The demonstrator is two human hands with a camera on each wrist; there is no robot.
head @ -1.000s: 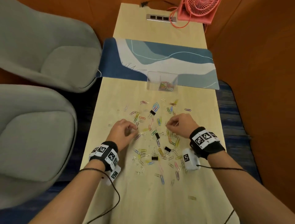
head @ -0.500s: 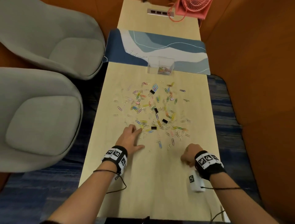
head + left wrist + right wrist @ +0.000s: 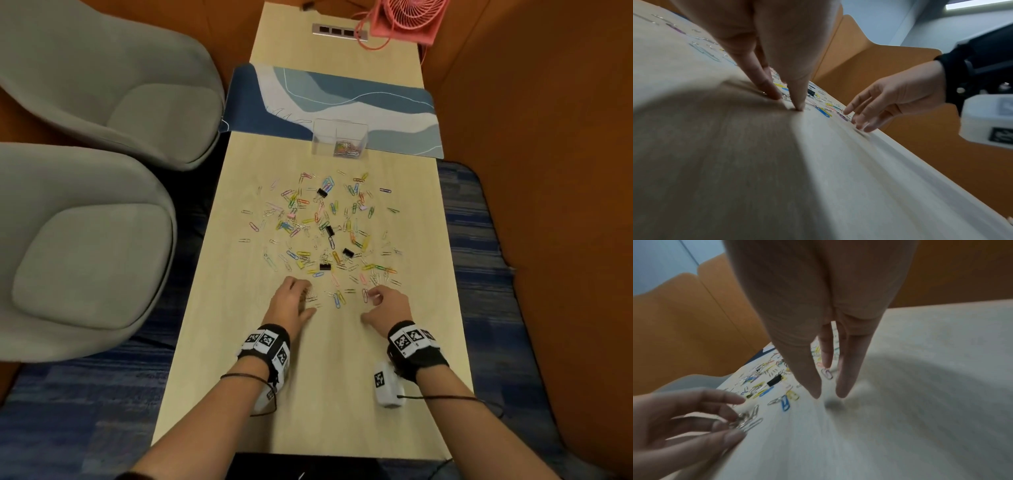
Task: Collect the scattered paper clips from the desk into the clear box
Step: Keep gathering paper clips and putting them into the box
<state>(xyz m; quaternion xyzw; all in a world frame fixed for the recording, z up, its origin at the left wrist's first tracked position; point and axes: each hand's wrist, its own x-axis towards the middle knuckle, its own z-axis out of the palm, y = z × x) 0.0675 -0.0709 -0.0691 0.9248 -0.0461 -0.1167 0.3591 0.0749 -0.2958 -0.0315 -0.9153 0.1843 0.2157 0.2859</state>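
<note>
Many coloured and silver paper clips [image 3: 325, 233] lie scattered over the middle of the wooden desk [image 3: 325, 394]. The clear box [image 3: 339, 140] stands beyond them at the mat's edge, with a few clips inside. My left hand [image 3: 306, 301] is at the near edge of the scatter, its fingers and thumb curled round a small bunch of silver clips [image 3: 748, 420] on the desk. My right hand [image 3: 371, 301] reaches in beside it with straight, spread fingers [image 3: 859, 116], tips close to a purple clip [image 3: 827, 374], holding nothing.
Several black binder clips [image 3: 325, 266] lie among the paper clips. A blue patterned mat [image 3: 342, 92] crosses the desk behind the box, with a pink fan [image 3: 407, 17] and a socket strip [image 3: 339, 32] farther back. Two grey chairs [image 3: 85, 257] stand left; an orange wall is right.
Both hands drew back from the middle of the scatter to its near edge. The left hand went from flat to curled over silver clips. The right hand moved forward and spread its fingers.
</note>
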